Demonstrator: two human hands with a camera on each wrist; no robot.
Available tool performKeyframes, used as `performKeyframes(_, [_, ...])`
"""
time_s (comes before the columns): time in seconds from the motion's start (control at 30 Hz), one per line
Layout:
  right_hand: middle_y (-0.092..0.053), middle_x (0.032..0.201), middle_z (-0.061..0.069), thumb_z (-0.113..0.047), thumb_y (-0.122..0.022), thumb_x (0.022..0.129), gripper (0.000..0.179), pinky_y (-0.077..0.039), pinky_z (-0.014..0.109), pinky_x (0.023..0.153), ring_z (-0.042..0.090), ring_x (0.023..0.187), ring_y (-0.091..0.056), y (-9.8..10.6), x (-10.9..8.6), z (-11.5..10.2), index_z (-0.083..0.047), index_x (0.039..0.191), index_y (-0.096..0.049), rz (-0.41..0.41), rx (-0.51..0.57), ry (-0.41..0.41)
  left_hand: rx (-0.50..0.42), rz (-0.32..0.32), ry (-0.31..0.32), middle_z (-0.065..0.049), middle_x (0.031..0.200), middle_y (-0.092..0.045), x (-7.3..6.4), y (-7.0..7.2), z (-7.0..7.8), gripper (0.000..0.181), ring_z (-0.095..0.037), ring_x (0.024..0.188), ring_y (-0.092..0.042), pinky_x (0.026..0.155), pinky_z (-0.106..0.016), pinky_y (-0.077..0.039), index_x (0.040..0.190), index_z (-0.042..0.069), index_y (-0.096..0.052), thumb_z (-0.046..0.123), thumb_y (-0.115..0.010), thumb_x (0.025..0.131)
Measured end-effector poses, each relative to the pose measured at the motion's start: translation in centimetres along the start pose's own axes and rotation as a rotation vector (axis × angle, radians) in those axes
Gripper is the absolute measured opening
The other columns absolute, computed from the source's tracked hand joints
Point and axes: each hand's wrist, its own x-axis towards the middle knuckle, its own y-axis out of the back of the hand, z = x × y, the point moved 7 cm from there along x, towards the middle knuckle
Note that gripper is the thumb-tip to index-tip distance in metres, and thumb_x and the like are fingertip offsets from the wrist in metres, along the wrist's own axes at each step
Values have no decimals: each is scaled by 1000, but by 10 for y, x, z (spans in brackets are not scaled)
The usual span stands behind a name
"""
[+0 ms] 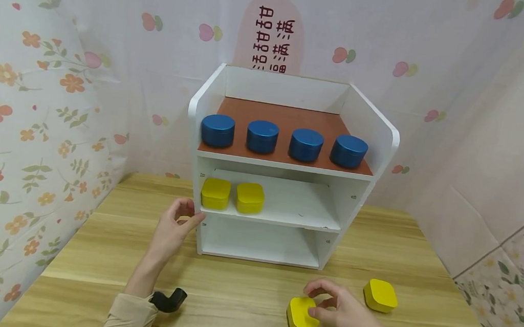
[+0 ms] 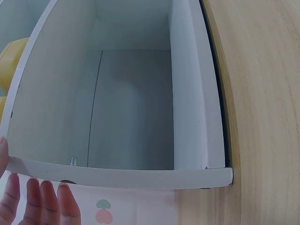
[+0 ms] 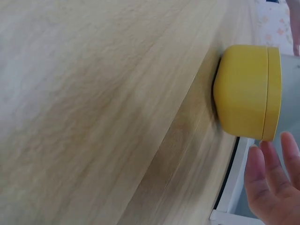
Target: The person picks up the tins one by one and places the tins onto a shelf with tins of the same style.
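In the head view, a white shelf unit (image 1: 268,165) stands at the middle of the table. My left hand (image 1: 171,233) holds its left side panel, thumb at the front edge and fingers along the outer face; the left wrist view shows those fingertips (image 2: 63,192) close against the panel (image 2: 122,178). My right hand (image 1: 347,311) is at a yellow square tin (image 1: 298,320) on the table, fingers spread around its right and far sides. In the right wrist view, the fingertips are right at the lid edge of this tin (image 3: 243,93).
Another yellow tin (image 1: 381,296) lies to the right on the table. Two yellow tins (image 1: 215,194) sit at the left of the middle shelf. Several blue round tins (image 1: 262,137) line the brown top shelf. A floral cloth (image 1: 158,73) hangs behind.
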Motion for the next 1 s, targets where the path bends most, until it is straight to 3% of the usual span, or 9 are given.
performKeyframes(0.27, [-55, 124, 23, -15, -74, 88, 47, -52, 36, 85, 25, 107, -56, 1, -2, 8, 1, 127, -52, -25, 12, -81, 4, 5, 0, -12, 111, -53, -1, 1, 0, 41, -21, 105, -49, 84, -23, -44, 117, 2, -51, 28, -70, 92])
performKeyframes(0.5, [-45, 135, 21, -20, -79, 84, 74, -52, 29, 83, 16, 108, -53, -17, -6, 16, -3, 143, -38, -130, 22, -124, 2, 5, 10, -12, 112, -53, -1, 1, 2, 41, -20, 106, -48, 85, -24, -43, 117, 3, -51, 29, -71, 92])
performKeyframes(0.6, [-44, 137, 20, -19, -81, 82, 81, -53, 29, 83, 15, 107, -55, -21, -6, 19, -3, 146, -34, -138, 44, -143, 4, 6, 11, -12, 112, -53, 0, 1, 1, 41, -20, 106, -48, 85, -25, -42, 117, 3, -51, 29, -71, 92])
performKeyframes(0.77, [-50, 129, 16, -16, -81, 81, 72, -52, 28, 83, 17, 105, -56, -19, -5, 23, -2, 139, -41, -121, 69, -176, 11, 9, 12, -12, 111, -53, 1, 1, -1, 41, -20, 105, -48, 85, -25, -42, 116, 3, -51, 29, -71, 92])
performKeyframes(1.0, [-55, 121, 13, -14, -82, 79, 58, -52, 29, 83, 17, 104, -56, -18, -3, 23, -6, 127, -50, -106, 52, -152, 8, 9, 8, -12, 110, -53, 1, 1, -1, 41, -20, 105, -48, 85, -25, -42, 116, 2, -51, 28, -72, 91])
